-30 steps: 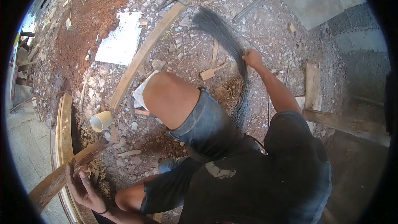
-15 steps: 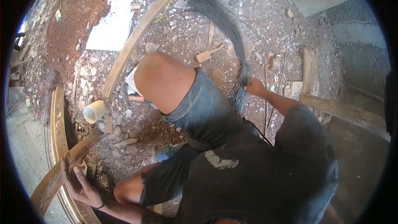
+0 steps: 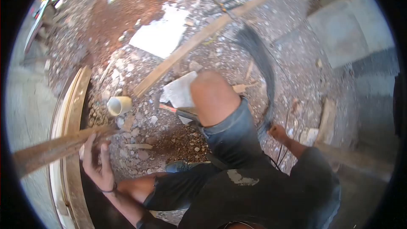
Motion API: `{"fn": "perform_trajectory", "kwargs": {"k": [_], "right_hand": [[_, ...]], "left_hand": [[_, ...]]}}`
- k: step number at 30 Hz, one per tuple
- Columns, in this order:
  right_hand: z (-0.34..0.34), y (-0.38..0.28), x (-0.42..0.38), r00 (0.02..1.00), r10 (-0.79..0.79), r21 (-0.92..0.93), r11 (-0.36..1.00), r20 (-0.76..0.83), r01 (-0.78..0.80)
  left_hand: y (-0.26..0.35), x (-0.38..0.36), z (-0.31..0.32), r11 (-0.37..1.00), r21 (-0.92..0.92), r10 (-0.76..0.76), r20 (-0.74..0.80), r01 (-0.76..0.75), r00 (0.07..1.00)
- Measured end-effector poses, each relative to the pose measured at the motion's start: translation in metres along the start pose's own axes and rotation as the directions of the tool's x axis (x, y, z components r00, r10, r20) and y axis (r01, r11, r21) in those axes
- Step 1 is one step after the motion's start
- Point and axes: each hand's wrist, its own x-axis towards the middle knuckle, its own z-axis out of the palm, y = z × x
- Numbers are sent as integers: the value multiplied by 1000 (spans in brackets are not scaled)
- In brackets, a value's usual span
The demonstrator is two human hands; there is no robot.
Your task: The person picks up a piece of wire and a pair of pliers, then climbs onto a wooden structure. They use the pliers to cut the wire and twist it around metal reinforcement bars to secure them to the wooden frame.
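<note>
My left hand [image 3: 98,165] is at the lower left, its fingers stretched and apart. The fingertips are at the edge of a slanting wooden board [image 3: 51,149] and seem to touch it. My right hand [image 3: 278,133] is closed beside the lower end of a long, dark bundle of thin wire [image 3: 266,65]. Its fingers pinch at the wires, though blur hides how many strands are between them. The bundle curves up past my raised knee and fans out at its far end.
Long planks [image 3: 75,144] stand along the left side. A pale yellow cup-like container [image 3: 119,105] lies on the rubble. Farther off are a long timber [image 3: 203,36] and a white sheet [image 3: 161,32]. A grey slab piece [image 3: 180,90] lies by my knee; concrete blocks [image 3: 339,29] stand at right.
The view has turned, so the scene sits farther right and lower. My left hand has slid from across the board to its edge. My right hand stays by the wire bundle.
</note>
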Motion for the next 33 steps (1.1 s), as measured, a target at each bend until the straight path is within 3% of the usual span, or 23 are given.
{"fn": "perform_trajectory", "kwargs": {"k": [1, 2, 3, 4, 6, 7, 8, 11, 15, 17, 18, 26, 28, 32, 33], "right_hand": [[14, 19, 3, 983, -162, 53, 984, -91, 167], [20, 28, 3, 985, -162, 301, 938, -61, 173], [11, -1, -7, 990, -56, 163, 984, -130, 77], [1, -20, -14, 992, 126, 352, 928, 21, -125], [34, 64, 13, 983, -179, 147, 972, -28, 181], [20, 45, 6, 998, -66, 323, 944, 6, 60], [9, 23, -4, 995, 76, 546, 832, 71, -103], [-15, -29, -25, 964, 205, 775, 577, 169, -259], [-9, -26, -29, 936, 279, 780, 527, 216, -337], [9, 25, -10, 926, 214, 686, 623, 312, -375], [18, 44, 0, 908, 268, 644, 641, 322, -418], [13, 37, 5, 926, 251, 609, 698, 283, -376], [12, 78, 19, 801, 325, 572, 570, 503, -590], [-8, 38, -1, 792, 360, 597, 521, 494, -609], [-13, 9, -13, 864, 373, 571, 648, 339, -504]], "left_hand": [[2, 0, 0, 1000, 1, -29, 7, 29, 1000], [3, 2, 0, 1000, 6, -5, 10, 5, 1000], [4, 4, 0, 1000, 10, 20, 16, -21, 1000], [2, 5, 0, 1000, 10, 23, 6, -23, 1000], [-7, 4, -2, 999, -33, -13, 4, 13, 1000], [-7, 4, -2, 1000, -8, -17, 6, 17, 1000], [-11, 5, -2, 999, 8, -48, -24, 48, 999], [-25, 6, -3, 1000, 16, 3, -18, -3, 1000], [-29, 6, -7, 999, 37, 8, 45, -10, 999], [-30, 7, -7, 999, 39, 0, 52, -2, 999], [-32, 8, -6, 999, 30, 15, 36, -16, 999], [-47, 2, -8, 996, 73, 43, 21, -44, 999], [-47, 1, -10, 996, 74, 38, 35, -40, 999], [-49, -1, -10, 998, 57, 38, 55, -41, 998], [-49, -1, -10, 997, 64, 48, 52, -51, 997]]}}
